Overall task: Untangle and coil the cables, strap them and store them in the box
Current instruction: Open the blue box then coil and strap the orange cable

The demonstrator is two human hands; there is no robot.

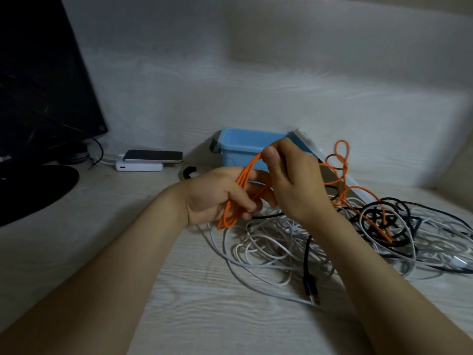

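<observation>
My left hand (217, 196) grips several loops of an orange cable (238, 201) above the desk. My right hand (291, 180) pinches the top of those loops between thumb and fingers. The rest of the orange cable (341, 172) trails right in loose twists and ends in a tangled pile of white cables (266, 247) and black cables (384, 213) on the desk. A light blue box (243, 144) stands open behind my hands, its lid (332, 162) leaning at its right side.
A dark monitor (43, 85) on a round stand fills the left. A phone (153, 155) lies on a white power bank (139, 166) near it. A small black strap-like object (188, 172) lies left of the box. A pale wall runs behind.
</observation>
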